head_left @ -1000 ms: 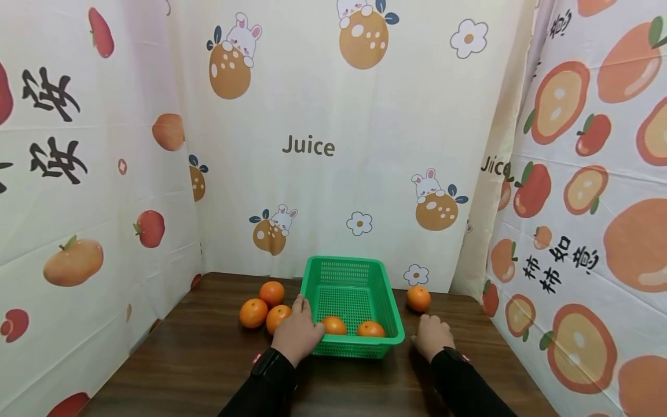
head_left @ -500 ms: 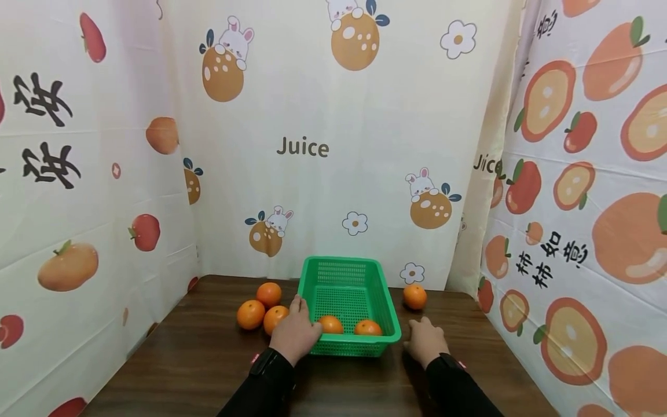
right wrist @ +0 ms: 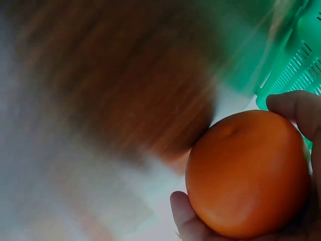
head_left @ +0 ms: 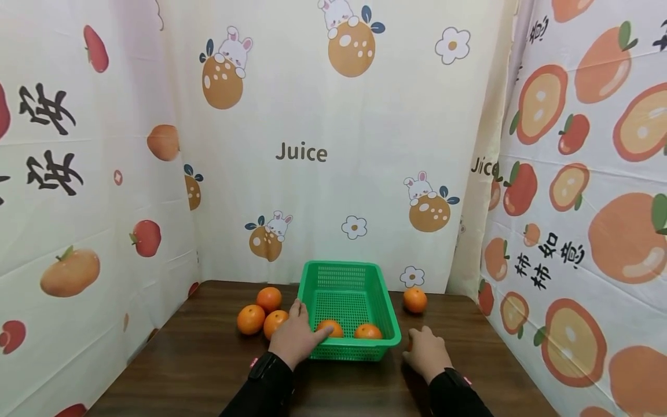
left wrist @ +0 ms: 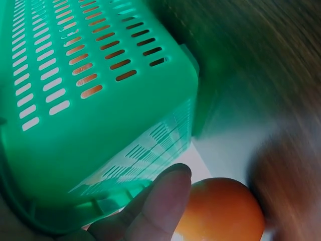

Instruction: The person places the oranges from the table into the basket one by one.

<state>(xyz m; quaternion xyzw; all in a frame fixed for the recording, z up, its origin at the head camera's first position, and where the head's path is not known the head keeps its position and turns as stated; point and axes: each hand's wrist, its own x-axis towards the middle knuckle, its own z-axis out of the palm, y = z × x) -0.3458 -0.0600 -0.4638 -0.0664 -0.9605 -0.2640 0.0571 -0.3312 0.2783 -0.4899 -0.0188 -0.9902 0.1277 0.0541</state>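
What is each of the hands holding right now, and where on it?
Right hand cups a round orange fruit around its sides. Left hand grips the green plastic mesh basket at its near-left corner rim.

In the head view the right hand (head_left: 427, 352) covers nearly all of its orange (head_left: 409, 346); only a sliver shows. The right wrist view smears the worktop (right wrist: 100, 90) into streaks and cuts that orange at the bottom edge. The left hand (head_left: 296, 337) hides the green basket's (head_left: 348, 307) near-left corner, probably gripping it.
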